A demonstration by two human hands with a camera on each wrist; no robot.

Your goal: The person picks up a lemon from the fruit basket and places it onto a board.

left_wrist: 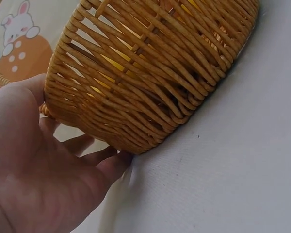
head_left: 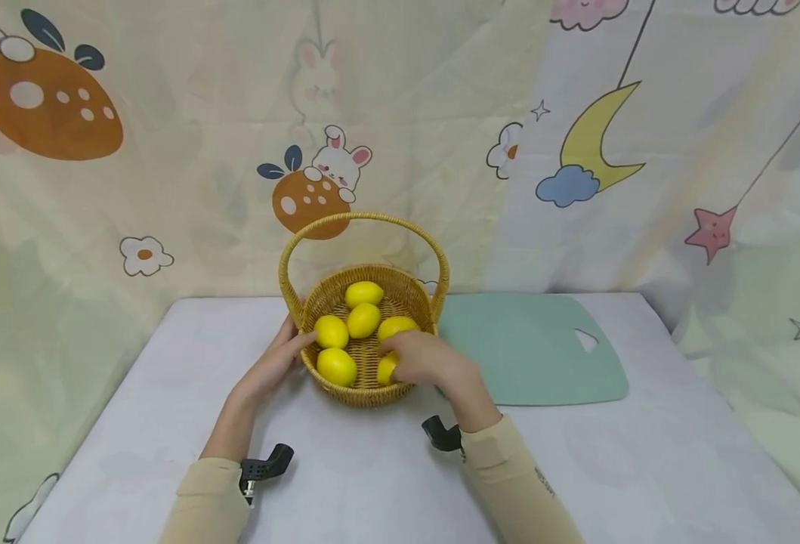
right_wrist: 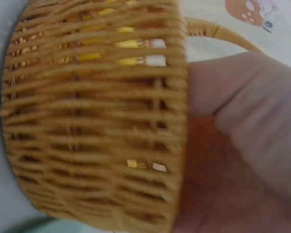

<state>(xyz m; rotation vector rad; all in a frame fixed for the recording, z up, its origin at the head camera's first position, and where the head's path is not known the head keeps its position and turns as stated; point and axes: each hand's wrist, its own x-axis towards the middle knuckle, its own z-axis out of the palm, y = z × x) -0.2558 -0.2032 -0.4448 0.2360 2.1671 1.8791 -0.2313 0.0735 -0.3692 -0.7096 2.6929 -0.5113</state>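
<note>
A woven wicker basket (head_left: 359,396) with a tall arched handle stands on the table and has several yellow lemons (head_left: 363,321) inside. My left hand (head_left: 279,365) holds the basket's left side, thumb over the rim; in the left wrist view its fingers (left_wrist: 106,162) lie along the outer wall, down near the base. Over the front right rim, my right hand (head_left: 429,359) reaches in and grips a lemon (head_left: 385,368) near the front wall. The hand partly covers that lemon, and the right wrist view hides it behind the weave.
A pale green cutting board (head_left: 529,351) with a triangular hole lies flat right of the basket, close beside it. A white cloth covers the table (head_left: 359,476). Behind hangs a printed curtain (head_left: 209,174) along the table's back edge.
</note>
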